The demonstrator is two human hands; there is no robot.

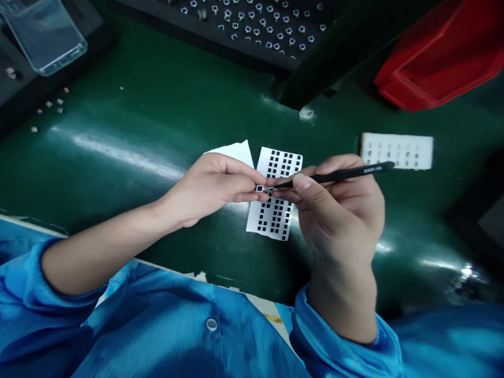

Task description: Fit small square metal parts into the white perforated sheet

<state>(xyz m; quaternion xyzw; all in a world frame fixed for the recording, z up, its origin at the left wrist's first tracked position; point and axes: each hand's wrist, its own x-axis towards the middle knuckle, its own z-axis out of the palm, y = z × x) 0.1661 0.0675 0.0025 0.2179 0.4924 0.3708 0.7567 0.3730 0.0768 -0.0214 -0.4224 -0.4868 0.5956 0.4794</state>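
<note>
My left hand [216,186] is closed, pinching a tiny square part [260,188] with a black middle and a pale frame at its fingertips. In my right hand [342,210] is a pair of black tweezers [338,175], its fine tip meeting or nearly meeting the square part. Under both hands lies a white sheet of small black square stickers [271,218], with some spots in its rows bare. A plain white paper [234,152] sits just left of that sheet, partly hidden by my left hand.
At the back, a dark tray [252,50] carries many small square frames. A red bin [429,68] stands at the back right, near a white foam block [423,149] holding rows of small parts. A clear plastic case [51,42] and several loose bits [49,104] are at the left.
</note>
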